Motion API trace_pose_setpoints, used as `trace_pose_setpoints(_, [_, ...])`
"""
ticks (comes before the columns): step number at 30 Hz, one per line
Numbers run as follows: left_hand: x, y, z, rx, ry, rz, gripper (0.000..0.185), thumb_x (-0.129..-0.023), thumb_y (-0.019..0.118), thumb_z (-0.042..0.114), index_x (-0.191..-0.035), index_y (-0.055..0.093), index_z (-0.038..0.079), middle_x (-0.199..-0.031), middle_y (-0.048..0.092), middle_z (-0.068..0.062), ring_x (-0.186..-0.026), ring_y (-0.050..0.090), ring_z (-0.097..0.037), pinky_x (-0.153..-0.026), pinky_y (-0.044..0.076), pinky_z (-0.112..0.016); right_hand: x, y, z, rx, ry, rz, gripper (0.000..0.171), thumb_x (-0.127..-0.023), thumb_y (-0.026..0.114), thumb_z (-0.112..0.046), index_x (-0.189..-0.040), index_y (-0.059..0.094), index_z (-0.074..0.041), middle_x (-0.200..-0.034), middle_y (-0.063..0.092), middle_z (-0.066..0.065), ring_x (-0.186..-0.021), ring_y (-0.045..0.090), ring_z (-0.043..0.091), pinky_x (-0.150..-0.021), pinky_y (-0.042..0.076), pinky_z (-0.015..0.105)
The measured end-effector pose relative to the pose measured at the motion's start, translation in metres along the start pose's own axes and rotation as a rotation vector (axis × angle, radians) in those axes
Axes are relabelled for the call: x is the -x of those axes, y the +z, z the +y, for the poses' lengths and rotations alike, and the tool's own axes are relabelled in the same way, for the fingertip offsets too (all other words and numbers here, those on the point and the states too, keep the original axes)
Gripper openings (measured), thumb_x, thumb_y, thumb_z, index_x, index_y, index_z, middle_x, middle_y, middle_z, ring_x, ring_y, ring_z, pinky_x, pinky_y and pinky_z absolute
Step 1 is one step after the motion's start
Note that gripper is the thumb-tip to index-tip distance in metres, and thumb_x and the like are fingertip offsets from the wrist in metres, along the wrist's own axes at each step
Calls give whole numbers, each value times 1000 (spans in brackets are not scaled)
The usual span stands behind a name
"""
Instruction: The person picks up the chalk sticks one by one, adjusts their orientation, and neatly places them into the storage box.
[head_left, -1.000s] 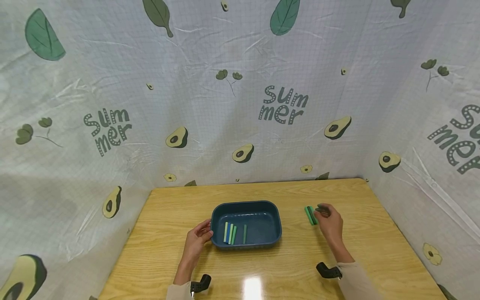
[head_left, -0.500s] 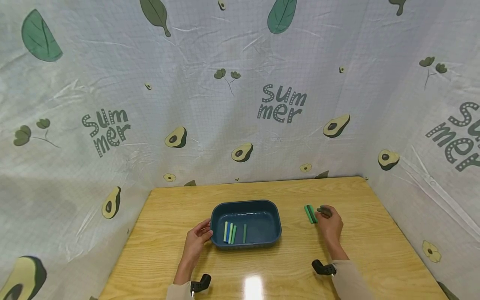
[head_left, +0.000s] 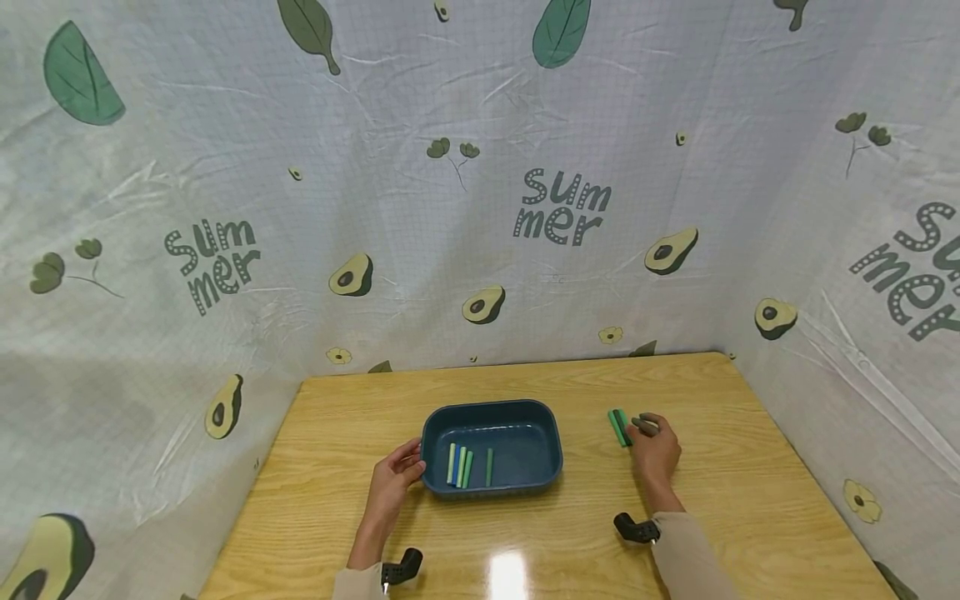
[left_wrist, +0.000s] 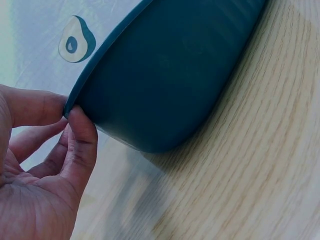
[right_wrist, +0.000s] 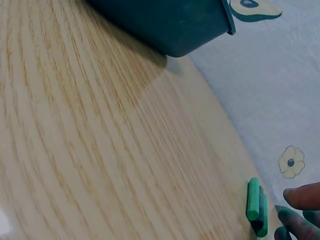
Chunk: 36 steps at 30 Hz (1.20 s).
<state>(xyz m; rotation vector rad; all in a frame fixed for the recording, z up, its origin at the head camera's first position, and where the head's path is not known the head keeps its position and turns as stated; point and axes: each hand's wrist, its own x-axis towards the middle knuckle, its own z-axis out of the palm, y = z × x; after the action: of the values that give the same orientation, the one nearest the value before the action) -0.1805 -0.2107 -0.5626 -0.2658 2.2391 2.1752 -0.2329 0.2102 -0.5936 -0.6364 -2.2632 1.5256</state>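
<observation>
My left hand (head_left: 388, 485) holds the left end of a dark blue plastic bin (head_left: 525, 457); in the left wrist view its thumb and forefinger pinch the rim. Inside the bin, pale green, blue and green chalk sticks (head_left: 461, 467) stand side by side at the left, with a dark green stick (head_left: 490, 467) apart from them. To the bin's right, my right hand (head_left: 657, 450) hovers beside green chalk sticks (right_wrist: 254, 200) that flank a darker one (right_wrist: 260, 207). Its thumb (right_wrist: 305, 196) and stained fingers (right_wrist: 297, 223) are spread, with no stick visible between them.
The wooden table (head_left: 570, 533) carries the bin and sticks. A white sheet (head_left: 420, 250) printed with avocados and leaves hangs behind and at both sides. A black wrist camera (head_left: 636, 529) sits on my right wrist and another camera (head_left: 402, 567) on my left.
My right hand and forearm have shifted slightly left, closer against the chalk sticks on the table. The left hand and the bin stay in place.
</observation>
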Motion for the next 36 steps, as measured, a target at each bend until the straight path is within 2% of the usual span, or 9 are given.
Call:
trace_pose_setpoints(4, [-1, -1, -1, 7, 13, 1, 46, -92, 60, -3, -138, 51, -6, -130, 52, -29, -108, 59, -20, -78, 55, -21, -1, 2, 0, 8, 16, -1, 36, -91, 66, -14, -125, 60, -1, -116, 69, 23, -105, 66, 38, -85, 51, 42])
trace_pose_setpoints(7, [-2, -1, -2, 10, 9, -1, 47, -92, 60, -3, -138, 51, -5, -131, 52, -29, -109, 58, -23, -79, 55, -22, -1, 4, 1, 31, 29, -9, 37, -90, 67, -15, -124, 60, -2, -117, 69, 23, -106, 65, 40, -91, 48, 50])
trace_pose_setpoints(13, [-4, -1, -3, 5, -11, 7, 47, -92, 59, -4, -139, 52, -3, -132, 53, -26, -112, 57, -25, -79, 54, -20, -2, 7, 2, 82, 50, -2, 37, -90, 69, -17, -124, 61, -4, -117, 70, 21, -106, 63, 39, -96, 41, 52])
trace_pose_setpoints(20, [-4, -1, -4, 4, -16, 6, 47, -92, 59, -4, -139, 52, -3, -133, 53, -25, -114, 56, -26, -80, 54, -20, -3, 10, 1, 111, 62, 8, 36, -90, 67, -16, -123, 61, -4, -117, 69, 21, -110, 58, 41, -107, 26, 55])
trace_pose_setpoints(36, [-2, 0, -4, 0, -17, 5, 47, -93, 59, -4, -139, 51, -3, -133, 53, -26, -118, 54, -31, -79, 52, -17, -2, 14, -3, 185, 70, 51, 37, -89, 66, -15, -124, 61, -5, -115, 70, 20, -104, 58, 41, -91, 28, 54])
